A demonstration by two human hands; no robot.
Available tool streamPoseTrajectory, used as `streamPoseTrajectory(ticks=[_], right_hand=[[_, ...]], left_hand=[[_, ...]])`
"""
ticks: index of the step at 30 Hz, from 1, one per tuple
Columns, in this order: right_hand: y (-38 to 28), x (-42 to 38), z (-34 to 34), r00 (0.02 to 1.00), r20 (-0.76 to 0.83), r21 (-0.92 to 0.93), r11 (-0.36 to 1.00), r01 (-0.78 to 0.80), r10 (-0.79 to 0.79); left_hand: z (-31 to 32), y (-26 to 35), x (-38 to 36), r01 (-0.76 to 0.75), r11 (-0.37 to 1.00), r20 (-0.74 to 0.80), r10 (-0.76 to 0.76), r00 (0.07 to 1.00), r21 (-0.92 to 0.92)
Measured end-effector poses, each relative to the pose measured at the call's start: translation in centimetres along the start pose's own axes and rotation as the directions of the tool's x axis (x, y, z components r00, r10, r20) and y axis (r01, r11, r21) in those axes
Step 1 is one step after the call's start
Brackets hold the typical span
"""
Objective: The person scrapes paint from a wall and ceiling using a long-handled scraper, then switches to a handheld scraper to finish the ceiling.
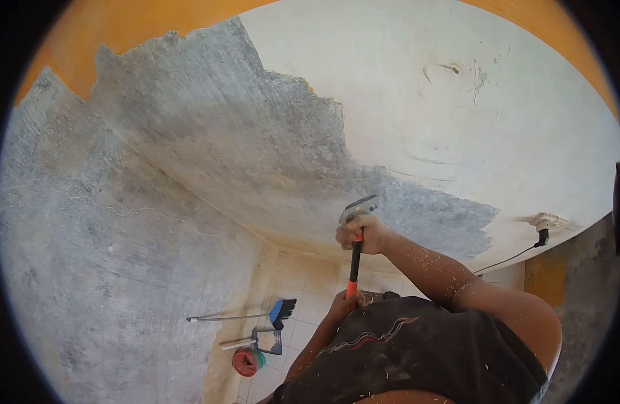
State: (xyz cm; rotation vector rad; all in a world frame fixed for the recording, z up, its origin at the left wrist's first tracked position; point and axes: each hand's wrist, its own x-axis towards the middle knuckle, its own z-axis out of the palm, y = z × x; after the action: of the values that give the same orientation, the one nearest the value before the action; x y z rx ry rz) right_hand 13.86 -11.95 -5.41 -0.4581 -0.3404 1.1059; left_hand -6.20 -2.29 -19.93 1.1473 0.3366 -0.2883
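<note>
Both of my hands grip a long-handled scraper [354,264] with a black and orange-red handle. My right hand [364,236] is closed around it just below the metal scraper head [360,205]. Lower down, near my dark shirt, my left hand [343,306] wraps the orange grip and is partly hidden by the cloth. The head is at or very near the wall's grey, bare area [290,148]; whether it touches cannot be made out. White paint [418,101] covers the wall to the right of a ragged edge. Pale flakes stick to my right arm.
A blue broom [282,313], a dustpan [268,341] and red and green tubs [247,362] are on the tiled floor at lower left. To the right, a wall socket [544,221] holds a black plug with a cable. An orange band [74,60] runs along the top.
</note>
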Motion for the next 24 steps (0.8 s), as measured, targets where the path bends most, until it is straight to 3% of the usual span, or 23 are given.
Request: streamPoseTrajectory(ticks=[1, 2, 3, 4, 5, 6, 7, 8, 9, 10, 12, 13, 14, 15, 16, 18, 20, 22, 23, 24], right_hand=[[0.4, -0.1, 0.2, 0.973, 0.212, 0.077, 0.991, -0.112, 0.093], [0.6, 0.1, 1.0, 0.973, 0.211, 0.086, 0.989, -0.116, 0.096], [0.4, 0.4, 1.8, 0.987, 0.157, -0.001, 1.000, 0.019, -0.019], [0.4, 0.8, 2.4, 0.984, 0.111, -0.096, 0.984, 0.149, -0.139], [1.0, 1.5, 1.5, 0.965, -0.018, -0.201, 0.947, 0.251, -0.260], [1.2, 1.4, 1.8, 0.966, -0.021, -0.196, 0.949, 0.248, -0.257], [1.3, 1.1, 2.5, 0.925, -0.136, -0.182, 0.927, 0.329, -0.355], [1.2, 1.1, 3.0, 0.863, -0.246, -0.178, 0.896, 0.407, -0.442], [1.3, 0.7, 3.1, 0.866, -0.245, -0.158, 0.900, 0.408, -0.435], [1.5, 0.3, 3.1, 0.869, -0.242, -0.160, 0.901, 0.403, -0.431], [1.9, -0.6, 2.8, 0.863, -0.246, -0.295, 0.883, 0.366, -0.440], [1.2, -0.7, 3.0, 0.906, -0.242, -0.252, 0.924, 0.286, -0.346], [0.9, -0.6, 2.4, 0.907, -0.245, -0.253, 0.926, 0.280, -0.342], [0.7, -0.4, 1.7, 0.900, -0.393, -0.128, 0.981, 0.148, -0.187], [0.6, -0.3, 1.5, 0.859, -0.512, 0.018, 0.999, 0.029, -0.015], [0.6, -0.1, 1.2, 0.828, -0.560, 0.043, 0.999, 0.007, 0.018], [0.1, 0.1, 0.4, 0.884, -0.455, 0.048, 0.995, -0.092, 0.103], [-2.2, 1.9, 1.0, 0.868, -0.493, -0.007, 0.998, -0.062, 0.051], [-3.2, 2.6, 1.3, 0.850, -0.527, -0.060, 0.998, -0.026, -0.010], [-3.5, 2.7, 1.3, 0.849, -0.529, -0.054, 0.998, -0.040, 0.005]], left_hand=[[0.0, 0.2, -0.3, 0.008, 1.000, -0.003, -0.008, 1.000, -0.001], [0.3, 1.1, -0.7, 0.001, 0.991, -0.044, 0.005, 0.999, 0.133], [0.6, 1.9, -1.0, 0.000, 0.964, -0.083, 0.022, 0.996, 0.264], [1.3, 3.2, -1.2, 0.010, 0.965, -0.088, 0.014, 0.996, 0.262], [2.2, 4.7, -1.2, 0.007, 0.889, -0.285, 0.140, 0.948, 0.457], [2.8, 5.7, -1.3, 0.050, 0.775, -0.434, 0.298, 0.850, 0.630], [3.2, 6.3, -1.4, 0.054, 0.776, -0.437, 0.296, 0.850, 0.629], [3.4, 6.8, -1.4, 0.013, 0.742, -0.469, 0.411, 0.782, 0.671], [3.4, 7.1, -1.3, -0.023, 0.702, -0.491, 0.521, 0.699, 0.712], [3.2, 7.0, -1.3, -0.024, 0.705, -0.495, 0.522, 0.695, 0.709], [2.6, 5.7, -1.7, -0.149, 0.747, -0.403, 0.503, 0.765, 0.648], [2.0, 4.5, -1.9, -0.149, 0.752, -0.407, 0.500, 0.764, 0.642], [1.4, 3.2, -2.1, -0.204, 0.938, -0.393, 0.305, 0.867, 0.279], [0.8, 2.0, -2.2, -0.173, 0.977, -0.288, 0.130, 0.949, -0.128], [0.8, 1.5, -2.5, -0.169, 0.977, -0.288, 0.127, 0.949, -0.128], [1.1, 0.6, -2.3, -0.135, 0.933, -0.284, 0.037, 0.958, -0.333], [2.3, 1.5, -1.2, -0.104, 0.931, -0.342, -0.023, 0.939, -0.349], [2.2, 1.7, 0.5, -0.101, 0.896, -0.125, 0.051, 0.991, -0.433], [2.6, 3.0, 1.3, -0.101, 0.892, -0.135, 0.045, 0.990, -0.441], [3.1, 4.9, 2.2, -0.098, 0.966, -0.193, 0.052, 0.980, -0.239]])
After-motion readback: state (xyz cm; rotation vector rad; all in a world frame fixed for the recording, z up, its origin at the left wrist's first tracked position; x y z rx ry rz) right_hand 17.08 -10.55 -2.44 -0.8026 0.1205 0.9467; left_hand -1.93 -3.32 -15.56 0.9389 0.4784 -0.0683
